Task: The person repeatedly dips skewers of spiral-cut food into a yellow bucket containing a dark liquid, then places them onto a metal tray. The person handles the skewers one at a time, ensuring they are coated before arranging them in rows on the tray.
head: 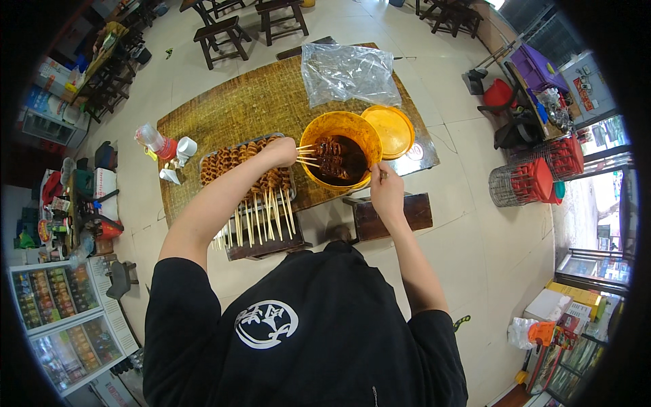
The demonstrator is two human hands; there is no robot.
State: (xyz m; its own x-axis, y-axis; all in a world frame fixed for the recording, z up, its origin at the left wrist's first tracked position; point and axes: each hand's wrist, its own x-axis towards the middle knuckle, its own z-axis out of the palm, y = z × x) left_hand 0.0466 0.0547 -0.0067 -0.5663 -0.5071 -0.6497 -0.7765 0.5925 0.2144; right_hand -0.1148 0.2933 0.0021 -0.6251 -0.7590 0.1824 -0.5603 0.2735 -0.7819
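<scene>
My left hand point(280, 151) grips the pale sticks of several skewers point(328, 157). Their dark, sauce-coated food pieces lie over the brown sauce point(354, 155) inside a yellow plastic bucket point(311, 131). At the bucket's near right rim, my right hand point(386, 191) is closed around what looks like a utensil handle point(384, 175); its working end is hidden. Left of the bucket, a metal tray point(293, 189) holds rows of browned, spiral-cut skewered food point(224, 165). Bare wooden sticks point(264, 216) extend past the tray's near edge. My left forearm covers part of the tray.
The woven-topped table point(244, 96) also bears a yellow bucket lid point(389, 131), a clear plastic bag point(351, 74), a white paper cup point(186, 147) and a red-based plastic container point(161, 145). Wooden stools point(394, 216) stand at its near side. A display fridge point(56, 295) is at left.
</scene>
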